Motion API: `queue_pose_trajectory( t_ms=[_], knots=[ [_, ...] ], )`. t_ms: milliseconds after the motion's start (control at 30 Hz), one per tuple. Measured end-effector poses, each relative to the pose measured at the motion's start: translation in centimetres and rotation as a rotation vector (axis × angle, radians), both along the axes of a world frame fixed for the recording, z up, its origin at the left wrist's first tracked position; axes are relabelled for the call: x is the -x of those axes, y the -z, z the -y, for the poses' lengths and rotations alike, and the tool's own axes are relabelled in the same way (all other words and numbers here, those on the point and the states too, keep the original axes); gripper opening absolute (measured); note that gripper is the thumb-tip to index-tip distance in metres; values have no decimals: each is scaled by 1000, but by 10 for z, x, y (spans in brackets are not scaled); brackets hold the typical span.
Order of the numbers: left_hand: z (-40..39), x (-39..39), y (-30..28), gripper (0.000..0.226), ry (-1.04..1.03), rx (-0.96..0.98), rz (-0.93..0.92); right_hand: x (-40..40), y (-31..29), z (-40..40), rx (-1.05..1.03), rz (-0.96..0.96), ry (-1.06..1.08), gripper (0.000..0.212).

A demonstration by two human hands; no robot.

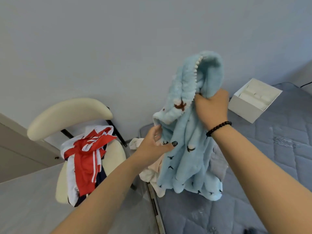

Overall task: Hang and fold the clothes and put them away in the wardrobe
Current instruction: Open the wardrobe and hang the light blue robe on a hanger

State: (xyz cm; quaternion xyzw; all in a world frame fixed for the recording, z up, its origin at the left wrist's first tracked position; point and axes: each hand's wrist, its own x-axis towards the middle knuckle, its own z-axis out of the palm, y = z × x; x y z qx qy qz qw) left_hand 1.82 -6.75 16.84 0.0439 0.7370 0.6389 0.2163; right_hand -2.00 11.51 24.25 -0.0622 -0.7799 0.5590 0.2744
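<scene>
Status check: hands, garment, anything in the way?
Both hands gripping: right hand bunches blue fleece garment high, left hand holds its edge. Garment hangs over mattress. No hanger seen.

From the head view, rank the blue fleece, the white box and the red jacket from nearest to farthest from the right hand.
1. Blue fleece: held in the right hand.
2. White box: just to its right, on the mattress.
3. Red jacket: far to the left, on the chair.

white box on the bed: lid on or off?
Off: the white box stands open-topped on the mattress, white contents visible inside.
</scene>
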Motion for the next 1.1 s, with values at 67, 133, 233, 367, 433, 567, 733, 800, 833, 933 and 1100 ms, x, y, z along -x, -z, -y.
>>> queue_pose_trajectory(
  t_ms=[67, 133, 233, 367, 433, 567, 733, 800, 833, 933, 1100],
  knots=[
    [6, 2, -3, 83, -48, 12, -24, 2, -38, 16, -7, -40, -49, 34],
    [14, 6, -12, 89, -97, 13, -67, 4, -69, 33, -14, -55, -112, 31],
    [33, 12, -33, 92, -187, -4, -138, 5, -98, 61, 16, -18, -229, 22],
    [75, 10, -56, 94, -286, -27, -203, -2, -110, 101, 64, 93, -362, 23],
    [97, 2, -65, 94, -303, -42, -233, -8, -115, 121, 60, 134, -430, 25],
    [137, -20, -80, 103, -276, -67, -243, -23, -136, 160, 27, 161, -585, 32],
    [164, -44, -98, 100, -121, -153, -213, -46, -171, 206, 25, 191, -742, 29],
    [167, -56, -109, 62, -135, -237, -239, -58, -181, 228, 71, 174, -794, 17],
    [169, -62, -115, 43, -178, -318, -248, -63, -185, 240, 79, 167, -808, 17],
    [185, -81, -129, 34, -396, -636, -182, -78, -192, 272, 131, 185, -837, 28],
    [243, -132, -144, 46, -585, -664, -180, -106, -185, 311, 199, 306, -972, 28]
  ],
)
